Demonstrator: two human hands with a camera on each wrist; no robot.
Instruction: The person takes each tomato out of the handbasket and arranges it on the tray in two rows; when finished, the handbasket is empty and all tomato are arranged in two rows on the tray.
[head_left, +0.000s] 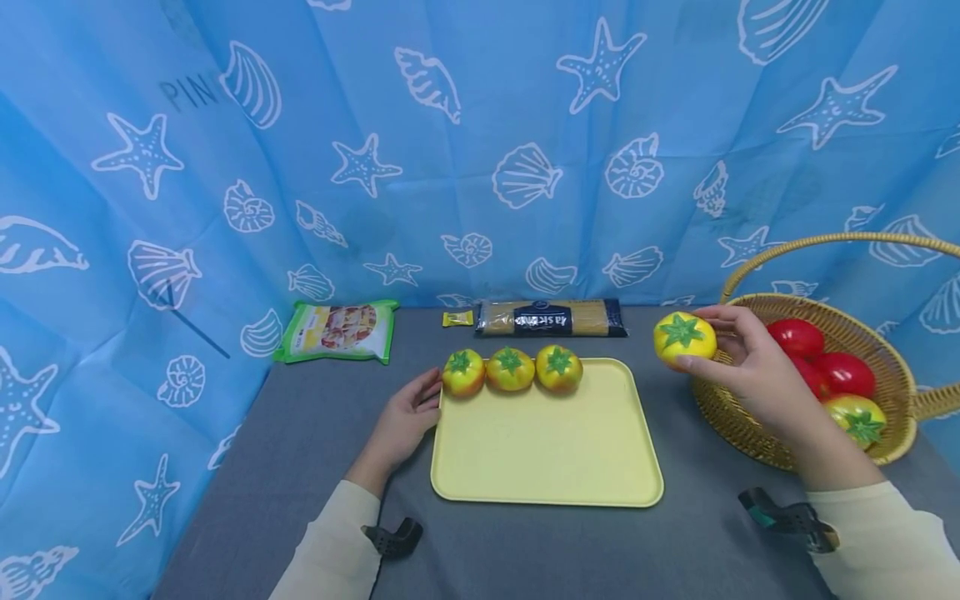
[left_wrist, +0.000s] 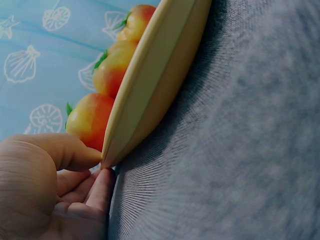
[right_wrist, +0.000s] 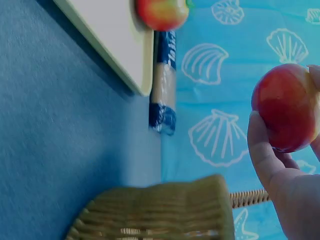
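My right hand (head_left: 765, 375) grips a yellow-and-red tomato (head_left: 684, 340) with a green leafy top, held in the air between the tray and the basket. Its red underside shows in the right wrist view, the fingers curled about the tomato (right_wrist: 285, 107). At the tray's far left corner, my left hand (head_left: 405, 421) pinches the rim of the pale yellow tray (head_left: 547, 450); the left wrist view has thumb and fingertips meeting at that rim (left_wrist: 127, 117). Three similar tomatoes (head_left: 510, 368) sit in a row along the tray's far edge, the leftmost close to my left fingers.
A wicker basket (head_left: 738, 433) with a tall handle stands at the right, holding several red fruits (head_left: 843, 373) and a yellow-green tomato (head_left: 855, 417). Behind the tray lie a spaghetti pack (head_left: 551, 318), a small yellow packet (head_left: 457, 318) and a green-edged food bag (head_left: 337, 332), before a blue curtain (head_left: 465, 167).
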